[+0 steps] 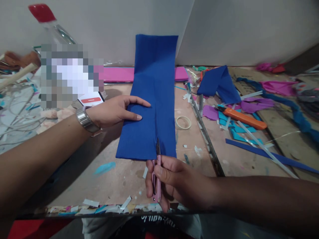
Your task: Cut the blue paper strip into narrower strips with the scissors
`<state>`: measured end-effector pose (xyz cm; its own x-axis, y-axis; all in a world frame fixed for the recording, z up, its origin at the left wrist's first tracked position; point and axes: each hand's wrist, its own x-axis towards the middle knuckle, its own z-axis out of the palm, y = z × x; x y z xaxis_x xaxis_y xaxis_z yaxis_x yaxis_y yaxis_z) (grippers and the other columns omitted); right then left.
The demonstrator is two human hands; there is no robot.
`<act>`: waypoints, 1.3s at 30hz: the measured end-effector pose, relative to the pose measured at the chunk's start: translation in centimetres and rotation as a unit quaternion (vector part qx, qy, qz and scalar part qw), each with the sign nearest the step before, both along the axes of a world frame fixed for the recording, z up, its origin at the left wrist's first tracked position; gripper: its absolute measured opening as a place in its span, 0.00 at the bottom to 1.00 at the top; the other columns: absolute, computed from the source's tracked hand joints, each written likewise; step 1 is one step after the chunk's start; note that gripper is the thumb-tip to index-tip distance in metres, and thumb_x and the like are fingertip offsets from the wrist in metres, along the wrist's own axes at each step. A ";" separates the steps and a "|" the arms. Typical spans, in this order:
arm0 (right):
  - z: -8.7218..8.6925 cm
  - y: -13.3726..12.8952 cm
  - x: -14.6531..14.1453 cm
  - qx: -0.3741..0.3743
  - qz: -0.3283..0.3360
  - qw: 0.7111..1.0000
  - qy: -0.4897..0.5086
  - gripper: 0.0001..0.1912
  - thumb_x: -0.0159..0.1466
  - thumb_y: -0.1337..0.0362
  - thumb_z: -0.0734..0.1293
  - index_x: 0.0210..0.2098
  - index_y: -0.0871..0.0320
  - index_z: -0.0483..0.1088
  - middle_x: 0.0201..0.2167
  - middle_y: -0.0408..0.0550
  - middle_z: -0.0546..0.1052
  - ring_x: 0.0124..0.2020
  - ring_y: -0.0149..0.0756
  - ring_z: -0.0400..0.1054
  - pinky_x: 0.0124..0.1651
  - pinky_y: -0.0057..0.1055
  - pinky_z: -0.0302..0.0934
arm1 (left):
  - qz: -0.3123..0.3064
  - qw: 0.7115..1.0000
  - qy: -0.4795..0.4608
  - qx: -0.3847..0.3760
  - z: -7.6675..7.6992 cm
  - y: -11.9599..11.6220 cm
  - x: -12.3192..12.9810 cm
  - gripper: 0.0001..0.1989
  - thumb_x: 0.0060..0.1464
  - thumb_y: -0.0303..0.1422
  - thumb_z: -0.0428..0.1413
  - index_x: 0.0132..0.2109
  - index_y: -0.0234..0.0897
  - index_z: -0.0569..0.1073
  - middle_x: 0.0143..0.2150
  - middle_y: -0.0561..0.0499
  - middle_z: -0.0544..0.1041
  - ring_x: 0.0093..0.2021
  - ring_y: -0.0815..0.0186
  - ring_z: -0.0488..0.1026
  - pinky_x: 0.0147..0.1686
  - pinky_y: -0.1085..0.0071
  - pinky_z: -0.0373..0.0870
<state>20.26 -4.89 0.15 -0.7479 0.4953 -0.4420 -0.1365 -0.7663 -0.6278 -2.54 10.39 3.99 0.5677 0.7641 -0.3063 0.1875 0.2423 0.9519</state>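
Note:
A long blue sheet [157,79], perhaps fabric or crepe paper, lies across the table, its far end raised against the wall. My left hand [122,111], with a metal watch at the wrist, rests on the sheet's left side. Its thumb and forefinger are stretched out and apart; the other fingers are mostly hidden. At the near edge, my right hand [171,172] is closed round pink-handled thread snips [156,186]. Their dark blade tips point away from me and lie at a slit or crease line running up the sheet.
A cream ring [183,122] lies right of the sheet, near a long metal strip [205,132]. Further right are an orange box cutter [241,117], a folded blue piece [219,83] and coloured scraps. A pink strip [118,74] runs behind; a phone [91,99] is at left.

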 end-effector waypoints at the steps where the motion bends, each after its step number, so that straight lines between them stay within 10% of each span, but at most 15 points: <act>1: 0.0 0.0 0.0 0.001 0.001 1.000 -0.001 0.26 0.65 0.42 0.71 0.41 0.60 0.67 0.30 0.46 0.78 0.19 0.26 0.68 0.20 0.24 0.42 | -0.001 1.000 0.001 0.000 0.0 0.0 0.0 0.25 0.49 0.26 0.69 0.55 0.42 0.78 0.54 0.47 0.81 0.44 0.63 0.81 0.45 0.66 0.82; 39: 0.4 0.2 0.0 0.012 0.017 0.999 -0.041 0.25 0.71 0.43 0.65 0.36 0.62 0.71 0.28 0.45 0.76 0.20 0.24 0.68 0.21 0.23 0.46 | -0.007 1.000 0.005 0.007 0.1 -0.1 0.0 0.25 0.50 0.27 0.69 0.56 0.41 0.78 0.53 0.47 0.81 0.44 0.63 0.82 0.46 0.66 0.82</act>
<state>20.29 -4.68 0.58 -0.7264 0.4822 -0.4897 -0.0589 -0.7536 -0.6547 -2.52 10.31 4.09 0.5752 0.7608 -0.3005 0.1995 0.2259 0.9535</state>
